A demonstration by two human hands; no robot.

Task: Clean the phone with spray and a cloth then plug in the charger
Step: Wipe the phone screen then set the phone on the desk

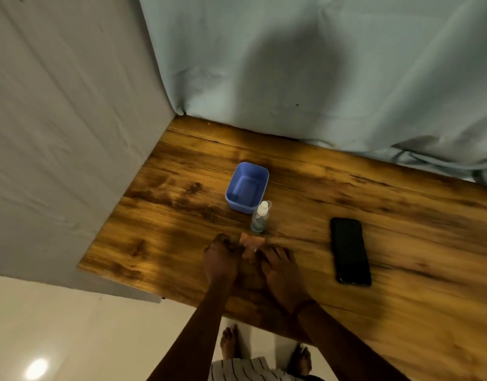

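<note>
A black phone (349,251) lies flat, screen up, on the right part of the wooden table (168,215). A small clear spray bottle (260,218) with a white nozzle stands upright near the table's middle. Just in front of it, a small orange-brown cloth (250,243) is pinched between both hands. My left hand (221,257) grips its left side and my right hand (280,268) grips its right side. Most of the cloth is hidden by my fingers. No charger is visible.
An empty blue plastic tub (247,187) sits right behind the bottle. Pale sheets hang along the table's back and left sides. The table's front edge runs near my forearms, with bare feet on a light floor below.
</note>
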